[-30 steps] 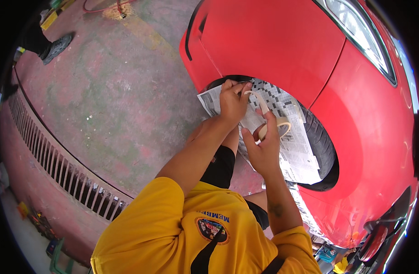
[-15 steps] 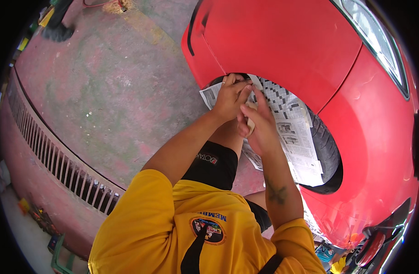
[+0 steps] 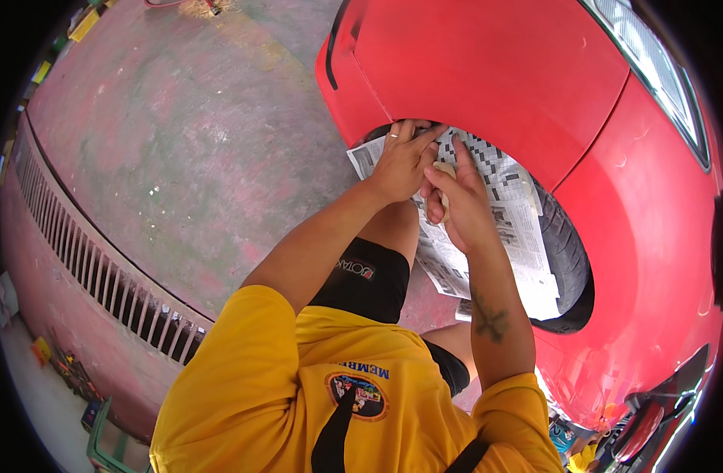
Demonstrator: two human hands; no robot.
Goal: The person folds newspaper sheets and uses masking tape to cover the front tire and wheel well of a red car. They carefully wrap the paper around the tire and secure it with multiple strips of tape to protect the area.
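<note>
My left hand (image 3: 402,163) rests at the upper left lip of a red car's wheel arch. Its index finger stretches along the edge, while the other fingertips reach partly out of sight under it. Close beside it, my right hand (image 3: 462,201) grips a cream roll of what looks like masking tape (image 3: 445,188), with the index finger extended upward. Newspaper sheets (image 3: 519,248) hang over the tire (image 3: 562,248) inside the arch; part of the tire's tread shows at their right.
The red body panel (image 3: 488,67) curves around the arch, with a headlight (image 3: 653,71) at upper right. A slotted floor drain (image 3: 101,264) runs along the left of the worn concrete floor (image 3: 204,150). A green metal frame (image 3: 105,445) stands at lower left.
My right hand has shifted slightly right and down with the tape roll. My left index finger now points along the arch lip. A person's foot at upper left has gone from view.
</note>
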